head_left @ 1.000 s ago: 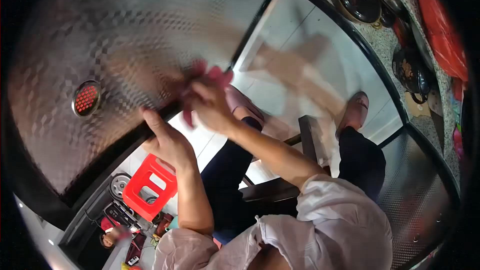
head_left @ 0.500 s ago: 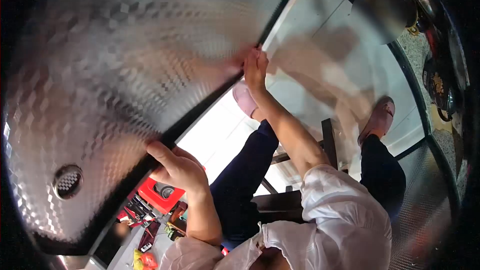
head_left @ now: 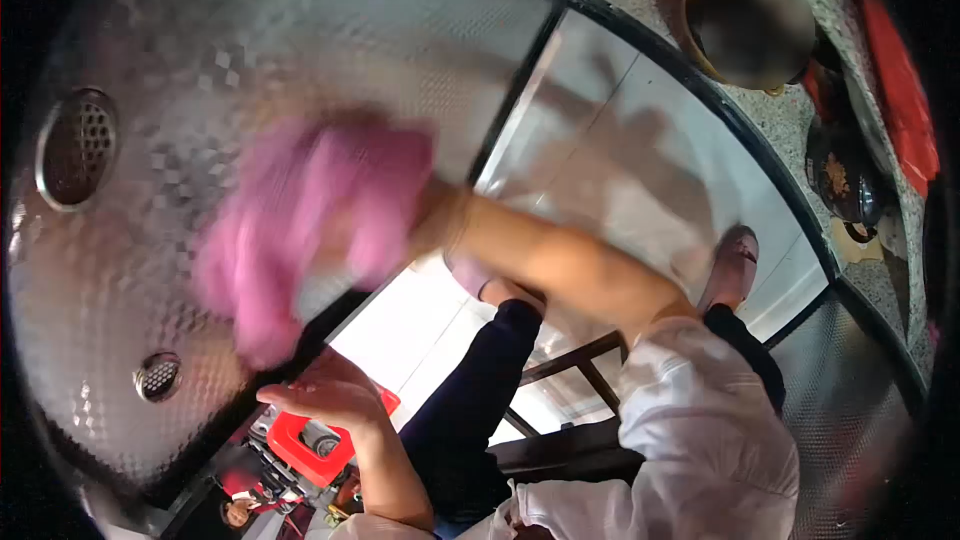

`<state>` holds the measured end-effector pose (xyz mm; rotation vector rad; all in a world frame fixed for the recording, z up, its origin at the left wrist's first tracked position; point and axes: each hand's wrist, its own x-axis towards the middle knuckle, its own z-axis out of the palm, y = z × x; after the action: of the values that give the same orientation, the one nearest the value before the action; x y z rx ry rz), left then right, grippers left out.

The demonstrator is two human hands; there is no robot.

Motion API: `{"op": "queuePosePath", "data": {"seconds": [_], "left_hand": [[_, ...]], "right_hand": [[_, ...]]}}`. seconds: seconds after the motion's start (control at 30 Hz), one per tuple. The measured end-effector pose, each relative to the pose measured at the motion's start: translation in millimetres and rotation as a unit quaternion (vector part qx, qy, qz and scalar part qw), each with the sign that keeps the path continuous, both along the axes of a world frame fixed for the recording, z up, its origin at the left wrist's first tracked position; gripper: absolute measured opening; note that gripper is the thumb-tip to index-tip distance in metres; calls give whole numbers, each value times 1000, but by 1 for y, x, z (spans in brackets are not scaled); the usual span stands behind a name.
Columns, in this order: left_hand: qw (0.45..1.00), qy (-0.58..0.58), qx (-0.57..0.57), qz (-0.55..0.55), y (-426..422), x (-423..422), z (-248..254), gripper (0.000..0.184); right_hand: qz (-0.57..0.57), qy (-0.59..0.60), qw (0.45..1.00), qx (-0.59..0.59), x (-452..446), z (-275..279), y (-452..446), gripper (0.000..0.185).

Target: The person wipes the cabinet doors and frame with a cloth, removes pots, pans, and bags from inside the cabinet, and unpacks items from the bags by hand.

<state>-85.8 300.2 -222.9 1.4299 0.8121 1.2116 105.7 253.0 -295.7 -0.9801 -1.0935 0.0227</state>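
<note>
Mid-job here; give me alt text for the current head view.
The right hand holds a motion-blurred pink cloth over a patterned, shiny surface with round perforated fittings. The left hand, open, is near the surface's black edge; a red stool shows beyond.

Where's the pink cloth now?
Head view, left of centre: the pink cloth is in the right hand, over the patterned surface, right of the upper round grille.

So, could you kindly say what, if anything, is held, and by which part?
The right hand holds a pink cloth; blur hides where the fingers grip it. Whether the left hand holds anything is unclear.
</note>
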Motion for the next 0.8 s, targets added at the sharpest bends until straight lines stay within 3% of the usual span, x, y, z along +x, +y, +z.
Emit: {"op": "queuePosePath", "data": {"seconds": [0.07,0.13,0.23,0.27,0.3,0.37,0.4,0.43,0.53,0.57,0.6,0.63,0.67,0.73,0.77,0.8], "left_hand": [[997,45,22,57,-6,15,2,71],[992,79,35,91,-8,13,-1,74],[998,23,58,8,-8,7,-11,77],[999,9,47,5,-13,13,-11,77],[999,-7,35,4,-17,17,-9,78],[999,32,26,-30,-10,3,-10,76],[999,50,11,-11,-15,4,-5,81],[998,58,-1,7,-19,12,-4,87],[999,54,2,-4,-18,11,-4,77],[999,46,-15,-5,-19,8,-1,72],[992,35,-86,-84,-19,-5,5,72],[975,23,-154,-161,-16,-23,7,71],[874,-225,-264,-340,0,-39,-3,71],[917,-119,-278,-258,-7,-45,12,73],[920,-94,-306,-225,-9,-49,19,75],[919,-78,-329,-203,-12,-51,24,76]], "right_hand": [[-229,-4,973,-40,57,-48,-2,36],[-406,62,902,-131,115,-109,-21,39],[-507,121,797,-306,128,-265,-12,49],[-457,240,813,-269,92,-293,-5,55],[-378,369,827,-194,64,-282,-2,60],[-209,617,759,14,1,-237,12,69],[-234,559,788,-108,-40,-219,16,63],[-233,539,796,-144,-71,-186,20,60],[-215,450,840,-214,-152,-53,12,51],[-234,346,868,-270,-165,-24,6,50],[-261,238,881,-314,-179,6,0,50],[-199,333,889,-242,-164,65,-13,54],[-152,297,914,-229,-160,90,-24,50],[-111,192,962,-157,-155,135,-35,38],[-109,111,984,-85,-153,151,-34,35],[-108,96,986,-87,-155,159,-34,34]]}}
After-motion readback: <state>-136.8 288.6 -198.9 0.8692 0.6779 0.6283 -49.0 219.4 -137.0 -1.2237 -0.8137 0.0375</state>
